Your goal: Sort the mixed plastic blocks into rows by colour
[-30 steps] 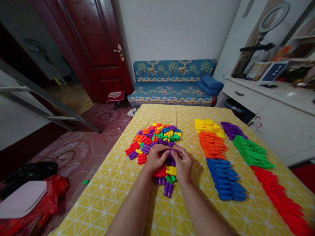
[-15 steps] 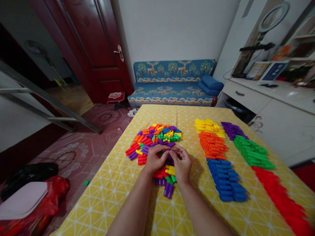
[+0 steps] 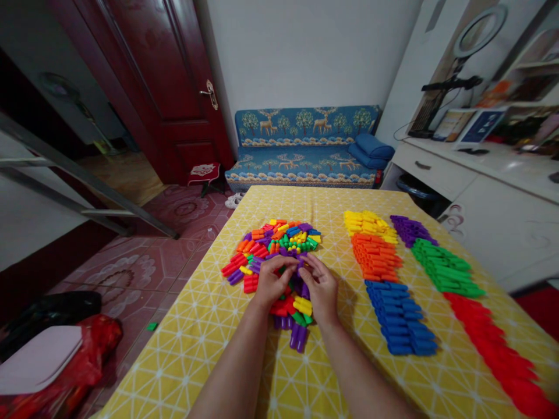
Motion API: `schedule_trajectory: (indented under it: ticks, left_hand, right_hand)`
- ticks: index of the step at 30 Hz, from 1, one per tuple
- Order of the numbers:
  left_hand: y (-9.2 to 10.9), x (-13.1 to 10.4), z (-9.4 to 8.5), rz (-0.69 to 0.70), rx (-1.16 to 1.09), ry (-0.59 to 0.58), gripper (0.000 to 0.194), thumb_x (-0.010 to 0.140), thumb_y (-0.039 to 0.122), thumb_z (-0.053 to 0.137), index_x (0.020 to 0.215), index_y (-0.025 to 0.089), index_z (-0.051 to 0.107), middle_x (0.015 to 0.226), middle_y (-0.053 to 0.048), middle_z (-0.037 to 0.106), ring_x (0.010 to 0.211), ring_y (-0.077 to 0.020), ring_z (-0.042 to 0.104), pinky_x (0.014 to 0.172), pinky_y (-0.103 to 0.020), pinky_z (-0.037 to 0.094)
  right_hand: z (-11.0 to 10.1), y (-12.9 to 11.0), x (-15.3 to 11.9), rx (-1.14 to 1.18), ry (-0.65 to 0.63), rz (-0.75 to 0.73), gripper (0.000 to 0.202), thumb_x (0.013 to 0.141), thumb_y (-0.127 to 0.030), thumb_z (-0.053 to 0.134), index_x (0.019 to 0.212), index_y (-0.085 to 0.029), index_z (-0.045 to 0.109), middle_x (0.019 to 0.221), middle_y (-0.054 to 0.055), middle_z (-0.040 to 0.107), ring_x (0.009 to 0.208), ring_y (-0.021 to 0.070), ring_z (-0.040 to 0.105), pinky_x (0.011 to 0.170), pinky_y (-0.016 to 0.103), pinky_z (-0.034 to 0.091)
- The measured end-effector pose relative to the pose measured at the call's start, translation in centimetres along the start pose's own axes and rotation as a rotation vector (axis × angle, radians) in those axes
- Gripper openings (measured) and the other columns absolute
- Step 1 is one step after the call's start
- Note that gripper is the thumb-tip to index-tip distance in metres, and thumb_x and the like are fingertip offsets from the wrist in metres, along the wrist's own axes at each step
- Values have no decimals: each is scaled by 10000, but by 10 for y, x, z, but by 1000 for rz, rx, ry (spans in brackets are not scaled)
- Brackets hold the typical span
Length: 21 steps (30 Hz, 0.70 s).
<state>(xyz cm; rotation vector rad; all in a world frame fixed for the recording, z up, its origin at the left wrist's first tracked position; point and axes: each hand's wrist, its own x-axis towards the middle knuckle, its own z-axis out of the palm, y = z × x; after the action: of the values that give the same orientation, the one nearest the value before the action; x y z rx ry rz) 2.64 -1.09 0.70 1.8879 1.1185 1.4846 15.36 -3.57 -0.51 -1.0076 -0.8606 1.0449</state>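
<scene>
A mixed heap of coloured plastic pieces (image 3: 257,250) lies on the yellow patterned tablecloth (image 3: 201,349). Over its near right part, my left hand (image 3: 273,282) and my right hand (image 3: 321,285) face each other, a small gap between them. Purple pieces (image 3: 300,282) show between the hands. My right hand pinches a purple piece at its fingertips. The fingers of my left hand are curled together, and what they hold, if anything, is hidden. Nearer me, yellow, red, green and purple pieces (image 3: 298,337) stick out below the hands.
Sorted rows stand on the right: yellow (image 3: 369,226), orange (image 3: 376,258), blue (image 3: 399,317), purple (image 3: 413,231), green (image 3: 445,267) and red (image 3: 493,349). Beyond the table is a blue sofa (image 3: 301,157). A green piece (image 3: 152,326) lies on the floor at left.
The hands have drawn slightly apart at the fingertips, and more purple shows between them. The whole view has shifted a little.
</scene>
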Motion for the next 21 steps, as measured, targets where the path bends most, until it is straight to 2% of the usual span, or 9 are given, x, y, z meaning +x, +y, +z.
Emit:
schedule_trajectory:
  ticks: [3,5,7,9,11,13,15,18,21]
  left_hand:
    - [-2,0,0,-38,-29,6,141,846,238,639,918,185,748,881,-58,765,825,-183,711,774,-297,565]
    - [-4,0,0,-86,-48,15,158,852,256,637,944,180,741,911,-66,765,852,-193,715,784,-305,569]
    - [-6,-1,-1,-124,-63,14,164,854,268,634,939,174,738,872,-62,763,814,-192,717,747,-297,572]
    - [-8,-2,-1,-139,-67,14,159,851,269,635,919,169,739,830,-56,758,774,-187,713,720,-290,569]
    - [-10,-2,-1,-133,-65,16,156,848,264,636,911,166,739,821,-57,757,767,-185,709,717,-290,567]
    - [-11,-2,-1,-116,-49,8,152,850,258,632,907,169,742,832,-58,757,783,-186,707,731,-294,567]
    - [-11,-2,0,-97,-24,-7,150,853,252,626,906,178,745,840,-58,758,795,-186,707,746,-298,566]
    - [-9,-1,0,-82,3,-17,153,860,239,612,903,182,747,840,-58,759,786,-184,706,749,-300,566]
    - [-6,0,-1,-75,14,-27,151,862,222,602,891,182,744,823,-54,758,766,-179,703,739,-296,564]
  right_hand:
    - [2,-3,-4,4,23,-51,486,727,-332,755,1169,-175,626,1160,124,697,1056,234,668,933,398,534]
    - [0,-15,-7,-19,69,-104,443,752,-327,737,1153,-182,618,1165,122,690,1051,228,668,927,396,535]
    - [-8,-39,-7,-48,136,-186,404,778,-324,717,1144,-190,610,1164,117,685,1036,221,670,909,396,540]
    - [-25,-69,5,-102,197,-314,395,788,-306,707,1151,-193,598,1167,114,678,1039,217,666,909,404,535]
    - [-54,-99,32,-205,228,-483,430,771,-268,715,1172,-190,582,1184,114,666,1079,214,648,950,418,508]
    - [-94,-121,75,-348,235,-591,484,754,-221,710,1212,-185,558,1181,118,663,1094,206,638,971,416,484]
    - [-140,-134,124,-521,237,-541,528,729,-135,697,1234,-174,550,1146,144,674,1018,199,659,893,382,503]
    - [-202,-138,190,-850,317,-353,498,674,2,681,1146,-139,617,998,159,709,828,177,662,785,346,492]
    - [-236,-137,229,-990,355,-333,434,582,80,703,950,-151,699,799,87,712,682,155,627,759,349,452]
